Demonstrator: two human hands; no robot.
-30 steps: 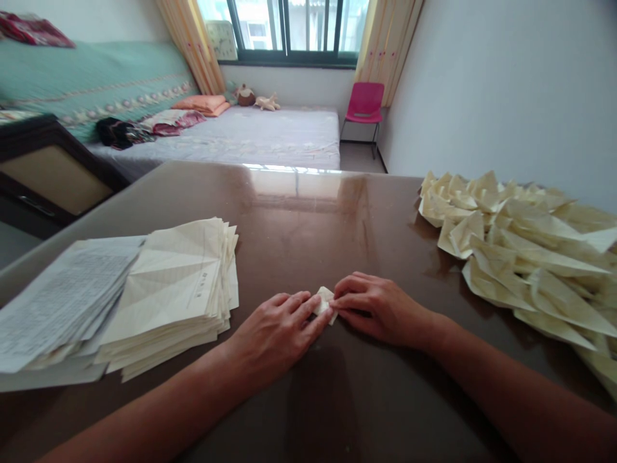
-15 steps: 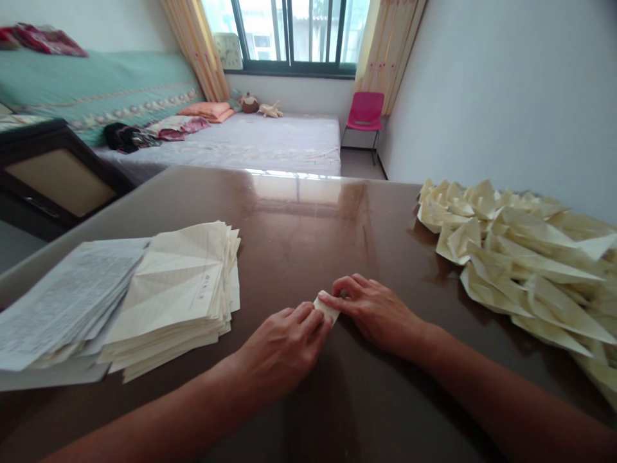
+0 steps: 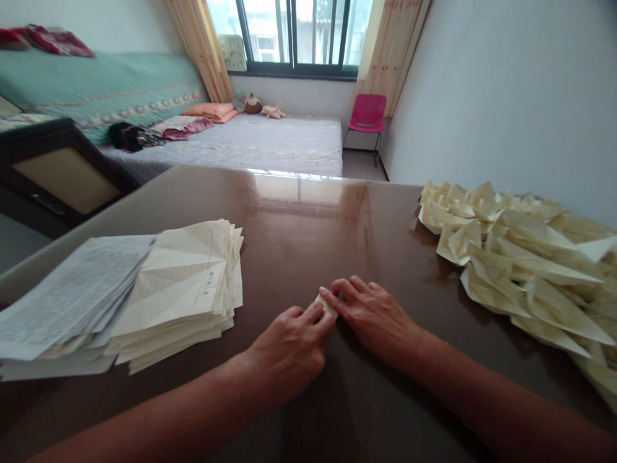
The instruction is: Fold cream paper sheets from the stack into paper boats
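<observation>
A small piece of folded cream paper (image 3: 328,307) lies at the middle of the brown table (image 3: 308,238), mostly covered by my fingers. My left hand (image 3: 294,341) is closed on its near left side, with thumb and fingertips pressed on it. My right hand (image 3: 373,312) grips the far right side, its fingers curled and its thumb along the paper's edge. The fingertips of both hands nearly meet. How the paper is folded underneath is hidden.
To the left lie a stack of creased cream sheets (image 3: 176,283) and a stack of printed sheets (image 3: 72,292). Many folded paper boats (image 3: 525,257) crowd the table's right side by the wall. Beyond the table are a bed (image 3: 279,141) and a pink chair (image 3: 367,114).
My left hand has shifted slightly right and its fingers have come closer to the right thumb, covering more of the folded paper. The view has tilted slightly.
</observation>
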